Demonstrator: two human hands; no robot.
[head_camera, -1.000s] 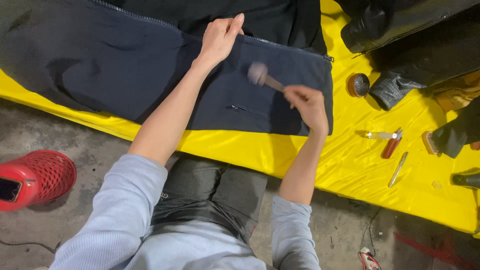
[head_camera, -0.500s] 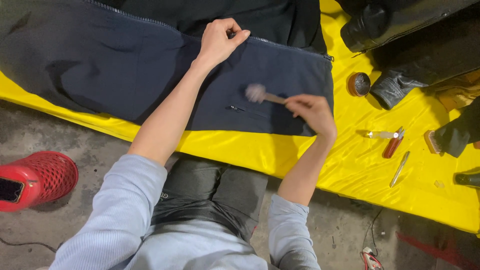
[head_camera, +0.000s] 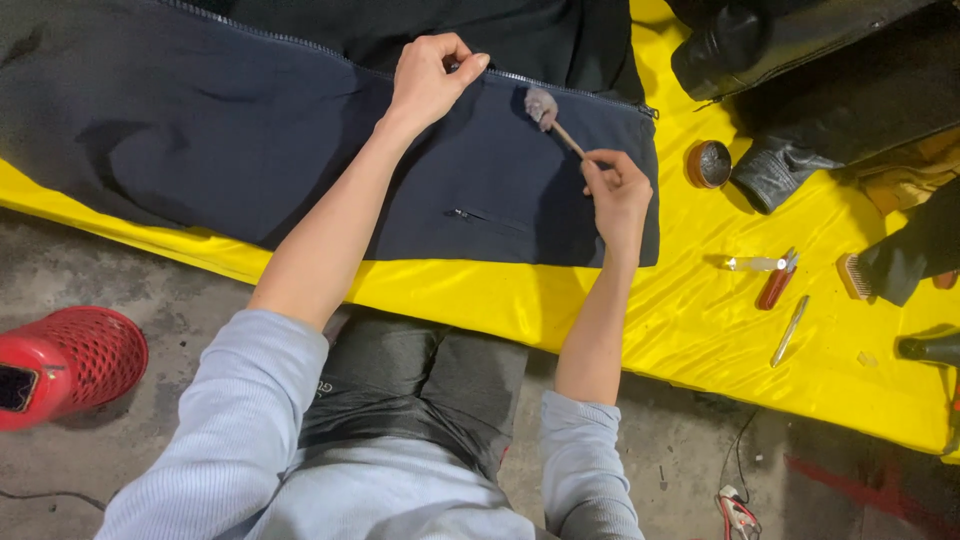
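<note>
Up top, the left hand (head_camera: 428, 78) is pinching the zipper edge of the dark jacket (head_camera: 300, 150), fingers closed on the cloth. Right of centre, the right hand (head_camera: 617, 190) is gripping a thin brush (head_camera: 552, 118), its tuft touching the jacket near the zipper. Everything is lying on a yellow sheet (head_camera: 700, 330), a small tin (head_camera: 709, 163) just beside the jacket's right end

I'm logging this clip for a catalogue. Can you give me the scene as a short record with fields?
Left hand: pinches the zipper edge of the dark garment
Right hand: holds a small round brush, head at the zipper
Surface: yellow sheet on concrete
Nearby: open tin, red pocket knife, red basket
</note>
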